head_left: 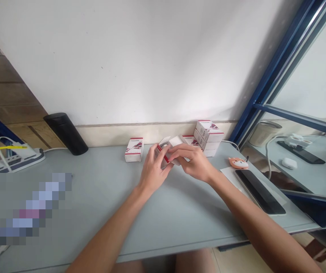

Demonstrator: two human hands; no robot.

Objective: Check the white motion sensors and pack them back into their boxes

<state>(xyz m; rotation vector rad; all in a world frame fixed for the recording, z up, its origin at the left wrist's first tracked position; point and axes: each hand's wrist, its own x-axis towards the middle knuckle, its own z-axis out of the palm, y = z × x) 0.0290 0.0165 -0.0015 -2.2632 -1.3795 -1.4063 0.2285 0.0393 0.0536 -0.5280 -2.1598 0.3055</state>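
Over the middle of the desk, my left hand [153, 168] grips a small red and white carton [176, 141] from its left side. The carton is tilted, and its white end flaps stand open. My right hand [194, 161] has its fingers bent and pressed together at the carton's open end. Whether anything small is between those fingers is hidden. A similar carton [134, 149] stands upright to the left of my hands. Behind my right hand are stacked cartons [208, 134], with another carton [190, 140] partly covered beside them.
On the right, a phone [261, 191] lies on white paper [229, 175] beside an orange animal-face case [238, 163]. A black cylindrical bottle [66, 133] stands at the back left. A power strip [14, 163] with plugs and a blurred-out object [33, 208] lie at the left.
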